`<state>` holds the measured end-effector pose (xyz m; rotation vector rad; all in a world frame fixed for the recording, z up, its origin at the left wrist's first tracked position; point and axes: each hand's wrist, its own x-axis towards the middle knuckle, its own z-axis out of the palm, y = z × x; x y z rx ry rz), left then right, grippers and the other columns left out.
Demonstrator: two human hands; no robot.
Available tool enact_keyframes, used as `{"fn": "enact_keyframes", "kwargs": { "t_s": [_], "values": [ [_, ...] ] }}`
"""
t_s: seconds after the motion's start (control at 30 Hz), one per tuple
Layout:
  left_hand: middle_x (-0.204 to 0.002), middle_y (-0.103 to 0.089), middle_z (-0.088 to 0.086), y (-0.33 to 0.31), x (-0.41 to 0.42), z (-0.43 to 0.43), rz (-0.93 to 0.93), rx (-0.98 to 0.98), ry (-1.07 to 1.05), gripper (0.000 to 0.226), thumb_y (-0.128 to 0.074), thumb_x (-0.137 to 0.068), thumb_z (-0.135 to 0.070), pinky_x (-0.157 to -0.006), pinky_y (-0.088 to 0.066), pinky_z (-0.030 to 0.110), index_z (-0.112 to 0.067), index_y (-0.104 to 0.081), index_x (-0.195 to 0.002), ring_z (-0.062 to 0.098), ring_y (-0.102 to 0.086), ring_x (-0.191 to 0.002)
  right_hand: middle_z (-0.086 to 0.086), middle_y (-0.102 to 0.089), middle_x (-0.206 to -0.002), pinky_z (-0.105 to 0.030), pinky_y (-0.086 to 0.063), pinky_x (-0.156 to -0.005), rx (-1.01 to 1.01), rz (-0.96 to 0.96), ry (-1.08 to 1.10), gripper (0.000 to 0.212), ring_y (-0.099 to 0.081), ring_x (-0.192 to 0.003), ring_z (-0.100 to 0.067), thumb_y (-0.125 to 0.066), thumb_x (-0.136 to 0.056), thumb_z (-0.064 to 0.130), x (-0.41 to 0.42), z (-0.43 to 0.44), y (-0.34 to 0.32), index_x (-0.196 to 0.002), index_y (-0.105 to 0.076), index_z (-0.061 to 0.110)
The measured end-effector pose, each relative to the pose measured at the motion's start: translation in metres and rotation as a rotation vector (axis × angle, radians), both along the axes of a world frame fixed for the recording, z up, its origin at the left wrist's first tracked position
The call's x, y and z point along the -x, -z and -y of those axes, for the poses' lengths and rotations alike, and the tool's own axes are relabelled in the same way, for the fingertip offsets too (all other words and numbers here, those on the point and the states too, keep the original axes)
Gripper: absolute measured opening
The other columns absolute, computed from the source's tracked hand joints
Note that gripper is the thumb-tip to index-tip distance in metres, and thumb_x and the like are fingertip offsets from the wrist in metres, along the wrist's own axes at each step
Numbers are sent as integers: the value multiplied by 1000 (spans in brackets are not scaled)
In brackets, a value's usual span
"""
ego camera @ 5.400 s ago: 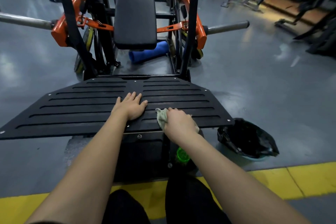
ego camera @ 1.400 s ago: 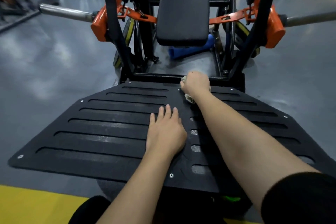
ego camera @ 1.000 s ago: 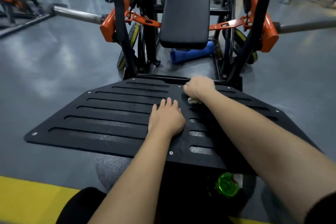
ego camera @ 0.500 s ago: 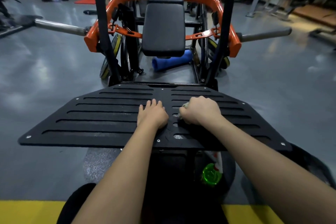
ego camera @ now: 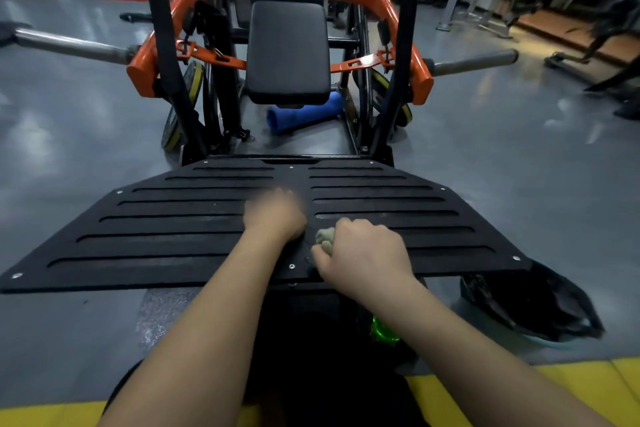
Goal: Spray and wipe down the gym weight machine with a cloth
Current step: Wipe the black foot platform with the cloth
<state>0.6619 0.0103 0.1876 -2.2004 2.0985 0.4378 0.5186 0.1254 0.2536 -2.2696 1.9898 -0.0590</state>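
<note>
The weight machine has a black slotted footplate (ego camera: 180, 229) in front of me, a black padded seat (ego camera: 287, 45) and an orange frame (ego camera: 398, 21) behind it. My right hand (ego camera: 363, 256) grips a bunched pale green cloth (ego camera: 325, 237) and presses it on the plate near its front middle edge. My left hand (ego camera: 273, 215) lies on the plate just left of it, blurred, fingers forward. A green bottle (ego camera: 382, 333) shows below the plate, mostly hidden by my right forearm.
A black plastic bag (ego camera: 533, 305) lies on the grey floor to the right of the plate. A blue roll (ego camera: 304, 113) lies under the seat. Steel bars (ego camera: 69, 45) stick out on both sides. A yellow floor stripe (ego camera: 519, 392) runs under me.
My right hand has drawn the cloth back from the plate's far edge toward the front edge. My left hand stayed on the plate. The view has pulled back and the black bag came into sight.
</note>
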Motion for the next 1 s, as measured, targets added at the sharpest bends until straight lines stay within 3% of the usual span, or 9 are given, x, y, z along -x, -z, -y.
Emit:
{"fn": "enact_keyframes", "kwargs": {
  "t_s": [0.1, 0.17, 0.23, 0.3, 0.37, 0.47, 0.67, 0.87, 1.0],
  "values": [
    [-156, -47, 1, -9, -17, 6, 66, 40, 75, 47, -31, -105, -38, -110, -39, 41, -31, -48, -148, 29, -47, -138, -10, -67, -112, -37, -36, -75, -35, 44, 15, 36, -63, -107, -37, -48, -94, 53, -9, 32, 8, -100, -56, 18],
    [-155, -49, -2, -8, -30, 2, 60, 110, 109, 46, -32, -106, -38, -111, -39, 38, -38, -46, -150, 26, -49, -138, -11, -67, -116, -38, -39, -77, -40, 46, 14, 41, -63, -110, -37, -48, -94, 53, -17, 56, 14, -108, -62, 17],
    [-166, -31, 1, -3, -38, -3, -51, 103, 92, 52, -28, -109, -35, -119, -26, 38, -33, -23, -161, 21, -32, -150, -11, -68, -119, -38, -44, -83, -21, 41, 5, 45, -63, -111, -36, -48, -95, 54, -24, 78, 21, -113, -64, 15],
    [-172, -7, 3, 1, -39, -4, -106, 74, 59, 60, -24, -110, -34, -125, -5, 47, -25, -2, -164, 19, -1, -158, -11, -68, -119, -38, -46, -86, -9, 73, 27, 46, -63, -112, -37, -48, -96, 53, -28, 102, 28, -114, -64, 14],
    [-172, 5, 1, 6, -38, 0, -64, 69, 45, 59, -20, -109, -36, -124, 10, 53, -22, -2, -164, 19, 17, -156, -12, -69, -119, -37, -46, -87, -8, 84, 47, 44, -63, -113, -36, -47, -97, 49, -33, 125, 33, -114, -66, 13],
    [-172, 0, -1, 10, -40, 4, -87, 7, 46, 57, -19, -109, -36, -126, 6, 52, -21, -11, -164, 15, 9, -157, -13, -68, -122, -38, -47, -89, -3, 102, 50, 42, -63, -114, -36, -47, -97, 45, -44, 163, 44, -115, -66, 11],
    [-171, -1, -7, 11, -42, 8, -122, -18, 44, 65, -18, -107, -54, -126, 6, 48, -25, -5, -164, 10, 8, -156, -12, -68, -119, -39, -47, -86, 24, 216, 128, 39, -63, -113, -36, -47, -99, 43, -56, 234, 68, -114, -63, 11],
    [-171, -7, -10, 6, -41, 6, -138, 7, 27, 64, -21, -106, -57, -127, 4, 45, -29, -16, -163, 7, 3, -156, -6, -65, -124, -35, -51, -80, -2, 84, 90, 37, -62, -115, -32, -55, -97, 41, -68, 303, 84, -122, -67, 17],
    [-170, -6, -13, 6, -40, 7, -159, 5, 15, 65, -21, -105, -60, -127, 4, 43, -31, -17, -163, 4, 4, -155, -6, -60, -131, -33, -35, -53, -1, 49, 123, 51, -61, -116, -29, -61, -91, 49, -68, 357, 115, -131, -62, 17]
  ]
}}
